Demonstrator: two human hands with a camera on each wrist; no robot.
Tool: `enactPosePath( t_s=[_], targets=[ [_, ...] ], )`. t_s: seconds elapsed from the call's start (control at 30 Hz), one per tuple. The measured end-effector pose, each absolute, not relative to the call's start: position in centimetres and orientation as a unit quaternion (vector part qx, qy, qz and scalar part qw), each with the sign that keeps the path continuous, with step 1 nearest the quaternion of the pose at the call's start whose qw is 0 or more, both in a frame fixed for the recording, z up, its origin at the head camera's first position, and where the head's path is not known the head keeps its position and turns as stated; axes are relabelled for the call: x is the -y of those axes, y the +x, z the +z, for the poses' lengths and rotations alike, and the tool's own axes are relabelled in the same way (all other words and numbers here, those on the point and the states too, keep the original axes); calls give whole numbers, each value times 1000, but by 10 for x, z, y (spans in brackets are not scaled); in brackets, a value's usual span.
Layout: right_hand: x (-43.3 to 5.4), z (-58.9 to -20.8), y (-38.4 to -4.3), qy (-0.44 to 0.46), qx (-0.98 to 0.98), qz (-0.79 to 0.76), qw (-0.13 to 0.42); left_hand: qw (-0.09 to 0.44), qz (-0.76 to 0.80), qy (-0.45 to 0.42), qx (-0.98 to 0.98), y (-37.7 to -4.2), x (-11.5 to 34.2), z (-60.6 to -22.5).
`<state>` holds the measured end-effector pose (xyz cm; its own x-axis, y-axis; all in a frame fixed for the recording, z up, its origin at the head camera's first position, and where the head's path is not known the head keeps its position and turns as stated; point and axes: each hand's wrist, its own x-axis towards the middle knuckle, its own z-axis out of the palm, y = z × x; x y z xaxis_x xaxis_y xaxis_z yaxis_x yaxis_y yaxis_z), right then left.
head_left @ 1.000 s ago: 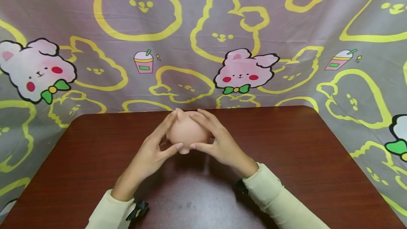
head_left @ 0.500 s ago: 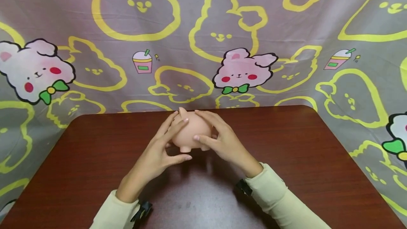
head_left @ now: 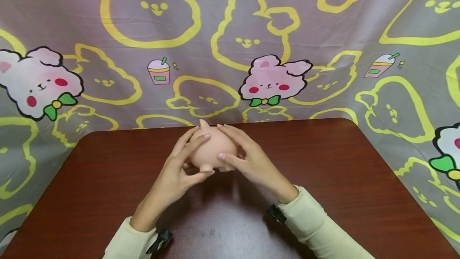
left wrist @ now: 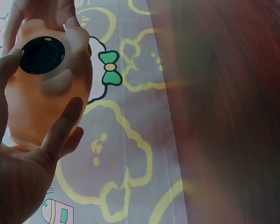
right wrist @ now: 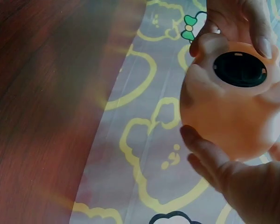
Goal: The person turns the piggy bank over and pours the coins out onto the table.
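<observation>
A pink piggy bank [head_left: 213,149] is held between both hands over the far middle of the table, one pointed ear upward and stubby feet below. My left hand [head_left: 175,168] grips its left side, thumb at a front foot and fingers spread over the head end. On the opposite side my right hand [head_left: 254,158] grips it, thumb on the flank and fingers over the back. Both wrist views show the underside, where a round black plug [left wrist: 43,55] sits between the feet. In the right wrist view the piggy bank [right wrist: 233,119] shows the left hand's fingers at its far end.
A dark reddish-brown wooden table [head_left: 316,159] lies beneath the hands. Behind and beside it hangs a grey curtain [head_left: 212,59] with cartoon bears and bunnies. Black wrist straps [head_left: 160,241] show at the light sleeves.
The piggy bank has turned between the hands, so its feet and flank face differently. The right thumb moved up onto the flank; the left thumb dropped away, then came back to a foot.
</observation>
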<state>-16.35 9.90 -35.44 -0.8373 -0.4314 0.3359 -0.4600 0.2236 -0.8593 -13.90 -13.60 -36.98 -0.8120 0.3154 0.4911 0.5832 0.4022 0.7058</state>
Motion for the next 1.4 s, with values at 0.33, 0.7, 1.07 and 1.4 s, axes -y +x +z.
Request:
enactPosePath(
  t_s=[0.33, 0.7, 1.07, 1.4],
  targets=[
    [-104, -355, -158, 351, 782, 512, 55, 90, -544, -243, 798, -136, 134, -360],
    [-105, -359, -160, 419, 764, 472, 132, 54, -578, -200, 789, -131, 135, -354],
    [-107, -356, -158, 372, 750, 538, 95, 53, -575, -240, 780, -129, 133, -355],
    [-110, -351, -156, 310, 749, 579, 85, 118, -494, -293, 810, -130, 132, -358]
  ],
)
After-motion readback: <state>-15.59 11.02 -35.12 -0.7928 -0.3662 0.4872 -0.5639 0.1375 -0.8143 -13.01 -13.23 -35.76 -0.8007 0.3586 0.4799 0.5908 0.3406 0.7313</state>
